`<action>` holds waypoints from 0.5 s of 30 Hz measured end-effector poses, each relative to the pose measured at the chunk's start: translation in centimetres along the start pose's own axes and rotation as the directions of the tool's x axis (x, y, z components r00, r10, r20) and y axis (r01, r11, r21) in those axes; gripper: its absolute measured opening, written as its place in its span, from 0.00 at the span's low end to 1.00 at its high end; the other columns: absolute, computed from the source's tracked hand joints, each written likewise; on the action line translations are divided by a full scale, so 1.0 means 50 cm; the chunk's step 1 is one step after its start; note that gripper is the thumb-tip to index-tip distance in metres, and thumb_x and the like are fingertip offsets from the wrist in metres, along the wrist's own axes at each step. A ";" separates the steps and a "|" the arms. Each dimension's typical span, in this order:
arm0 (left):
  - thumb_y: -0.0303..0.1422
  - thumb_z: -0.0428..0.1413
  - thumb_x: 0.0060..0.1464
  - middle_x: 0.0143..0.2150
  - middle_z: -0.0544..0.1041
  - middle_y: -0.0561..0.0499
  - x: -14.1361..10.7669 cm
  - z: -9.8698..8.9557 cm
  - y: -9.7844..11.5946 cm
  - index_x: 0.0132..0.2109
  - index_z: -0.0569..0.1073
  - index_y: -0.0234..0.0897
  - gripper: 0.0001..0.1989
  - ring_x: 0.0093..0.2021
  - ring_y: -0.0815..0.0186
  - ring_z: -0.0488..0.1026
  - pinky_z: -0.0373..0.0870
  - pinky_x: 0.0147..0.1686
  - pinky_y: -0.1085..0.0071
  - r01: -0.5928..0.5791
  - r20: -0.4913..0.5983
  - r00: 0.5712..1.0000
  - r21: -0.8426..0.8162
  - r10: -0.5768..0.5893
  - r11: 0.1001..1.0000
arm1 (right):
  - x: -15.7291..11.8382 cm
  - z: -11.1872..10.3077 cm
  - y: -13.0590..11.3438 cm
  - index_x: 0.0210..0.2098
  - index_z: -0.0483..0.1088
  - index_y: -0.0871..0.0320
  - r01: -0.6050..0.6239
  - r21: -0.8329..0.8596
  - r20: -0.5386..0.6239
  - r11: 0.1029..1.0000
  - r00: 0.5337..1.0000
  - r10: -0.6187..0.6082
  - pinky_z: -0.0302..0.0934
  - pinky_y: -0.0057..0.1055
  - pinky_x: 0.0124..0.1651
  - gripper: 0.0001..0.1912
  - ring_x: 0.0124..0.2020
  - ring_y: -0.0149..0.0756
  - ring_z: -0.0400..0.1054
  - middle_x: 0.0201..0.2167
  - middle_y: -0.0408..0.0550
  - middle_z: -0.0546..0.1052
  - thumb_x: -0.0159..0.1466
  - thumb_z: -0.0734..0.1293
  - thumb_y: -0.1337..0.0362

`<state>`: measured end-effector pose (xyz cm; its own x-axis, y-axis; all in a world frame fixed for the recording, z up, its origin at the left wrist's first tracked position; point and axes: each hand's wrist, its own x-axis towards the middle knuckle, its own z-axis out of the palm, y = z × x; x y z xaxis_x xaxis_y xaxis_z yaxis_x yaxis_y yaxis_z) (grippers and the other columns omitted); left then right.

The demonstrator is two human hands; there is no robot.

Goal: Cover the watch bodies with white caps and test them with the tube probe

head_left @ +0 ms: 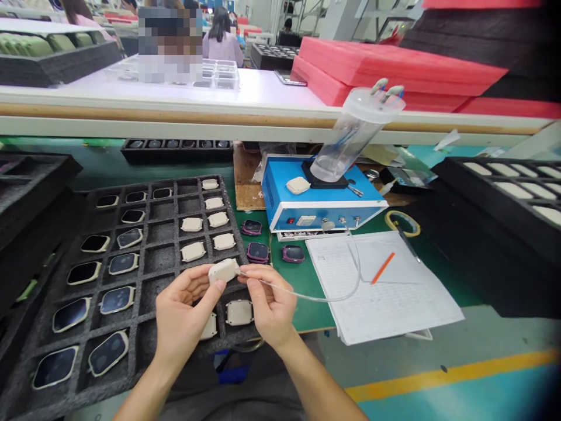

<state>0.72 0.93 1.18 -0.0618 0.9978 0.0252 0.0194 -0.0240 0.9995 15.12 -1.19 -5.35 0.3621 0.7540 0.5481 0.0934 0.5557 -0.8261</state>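
Observation:
My left hand [184,310] is closed on a cream watch case [224,271], with the thumb on its near side. My right hand [274,298] pinches the end of a thin clear tube [313,299] against the right edge of that case. The tube curves back to a blue machine [324,206]. Under my hands lies a black foam tray [160,258] with cream watch cases in its right columns and dark-screened watches in its left ones. Another cream case [298,185] rests on top of the machine.
Purple watches [293,253] lie between tray and machine. Papers [381,292] with an orange stick [383,268], and a tape roll [402,223], are to the right. A clear cylinder [350,140] stands on the machine, under a shelf edge [175,126]. Black trays [491,234] flank the right.

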 end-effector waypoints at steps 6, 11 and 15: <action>0.39 0.75 0.44 0.38 0.88 0.45 0.001 0.002 0.001 0.41 0.83 0.35 0.18 0.37 0.62 0.87 0.82 0.41 0.77 -0.014 -0.002 1.000 -0.020 0.014 1.000 | 0.001 0.000 0.001 0.47 0.79 0.52 -0.026 0.016 0.003 1.000 1.000 0.026 0.80 0.38 0.48 0.10 0.46 0.39 0.81 0.45 0.50 0.83 0.72 0.66 0.71; 0.39 0.75 0.44 0.38 0.88 0.46 0.002 0.000 -0.003 0.41 0.84 0.35 0.18 0.36 0.62 0.87 0.82 0.42 0.77 -0.028 -0.002 1.000 -0.011 0.028 1.000 | -0.001 0.000 0.002 0.47 0.79 0.51 -0.022 0.019 0.002 1.000 1.000 0.022 0.80 0.38 0.48 0.11 0.46 0.39 0.81 0.45 0.50 0.83 0.72 0.67 0.71; 0.39 0.75 0.44 0.38 0.88 0.45 0.003 -0.002 -0.004 0.40 0.84 0.35 0.18 0.36 0.62 0.87 0.83 0.41 0.76 -0.027 -0.004 1.000 -0.003 0.027 1.000 | -0.002 0.000 0.001 0.47 0.79 0.51 -0.027 0.012 0.002 1.000 1.000 0.027 0.80 0.38 0.48 0.11 0.46 0.39 0.81 0.45 0.49 0.83 0.72 0.67 0.71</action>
<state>0.62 1.10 0.97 -0.0650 0.9965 0.0524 0.0185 -0.0513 0.9985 15.10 -1.25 -5.47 0.3628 0.7692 0.5259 0.0724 0.5394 -0.8389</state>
